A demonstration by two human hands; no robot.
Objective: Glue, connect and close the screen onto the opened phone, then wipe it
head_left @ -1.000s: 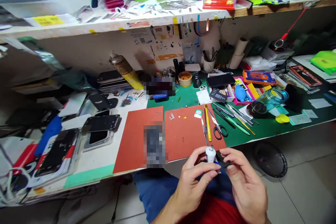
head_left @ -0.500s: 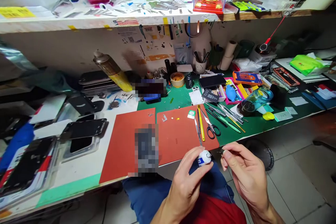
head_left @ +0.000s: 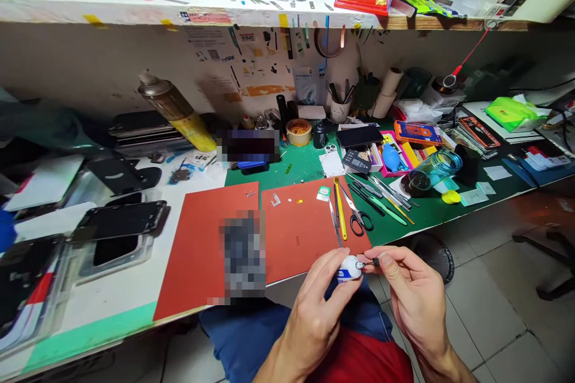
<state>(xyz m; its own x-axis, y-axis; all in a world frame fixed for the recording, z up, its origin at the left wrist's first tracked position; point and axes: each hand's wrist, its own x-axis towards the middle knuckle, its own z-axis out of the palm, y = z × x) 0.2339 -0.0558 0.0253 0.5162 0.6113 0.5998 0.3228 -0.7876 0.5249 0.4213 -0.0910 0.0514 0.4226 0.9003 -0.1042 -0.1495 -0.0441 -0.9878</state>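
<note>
Between the thumb and fingers of my left hand (head_left: 317,305) is a small white bottle (head_left: 349,267) with a blue label, its nozzle pointing right. My right hand (head_left: 415,290) pinches a small black cap (head_left: 375,262) with a thin pin. The pin's tip is at the bottle's nozzle; whether it is inside I cannot tell. Both hands are over my lap, just off the bench's front edge. Beyond them, tweezers (head_left: 333,215), a yellow brush (head_left: 342,215) and black-handled scissors (head_left: 358,221) lie on the red mat (head_left: 291,251).
A blurred-out dark object (head_left: 245,254) lies on the mat. Pens and tools (head_left: 381,200) and a tilted jar (head_left: 431,173) are to the right. Disassembled phones (head_left: 121,218) and a spray can (head_left: 177,111) stand at left. A shelf (head_left: 135,15) runs above.
My right hand has moved left, bringing the cap's pin to the bottle's nozzle. My left hand stays on the bottle. The view has shifted slightly.
</note>
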